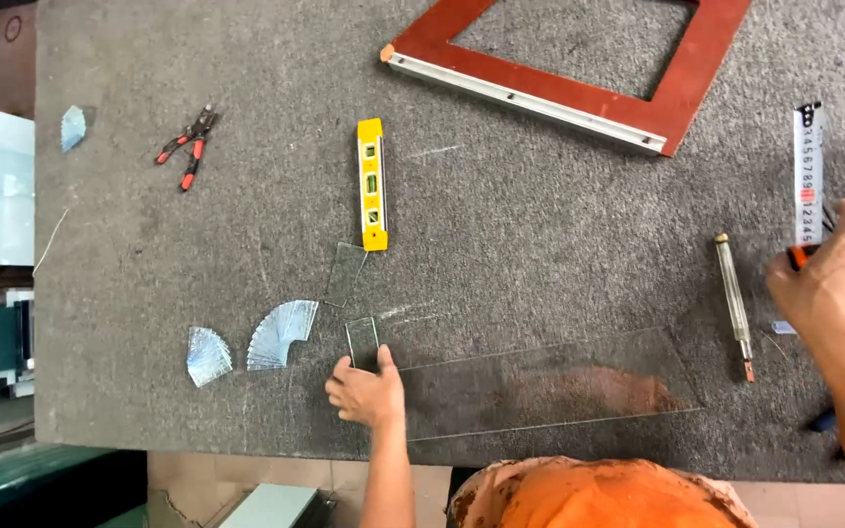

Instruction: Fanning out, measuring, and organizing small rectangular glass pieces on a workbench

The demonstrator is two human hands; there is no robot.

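Head view looks straight down on a grey felt desk (540, 244). Left hand (369, 391) lies near the front edge, fingers loosely curled, fingertips touching a small glass piece (362, 341); the grip is not closed round anything. This piece is a clear upright rectangle with pale greenish edges, lying flat. Just right of the hand a long glass sheet (550, 386) lies flat along the front edge; it is clear, so the felt shows through, and only its thin bright edges mark it out. Another clear glass piece (345, 273) lies just above the small one, its upper corner by the lower end of a yellow level (372, 184).

Right hand (833, 288) is at the right edge, its grip closed on a tape measure (808, 176), whose white blade stands out upward from the fist. A glass cutter (734, 303) lies on the felt just left of that hand.

Left of the small piece are two fans of glass strips (283, 332) and (208, 355). Red-handled pliers (186, 147) lie far left, and a red-brown frame (579, 88) with a pale metal edge lies at the top.
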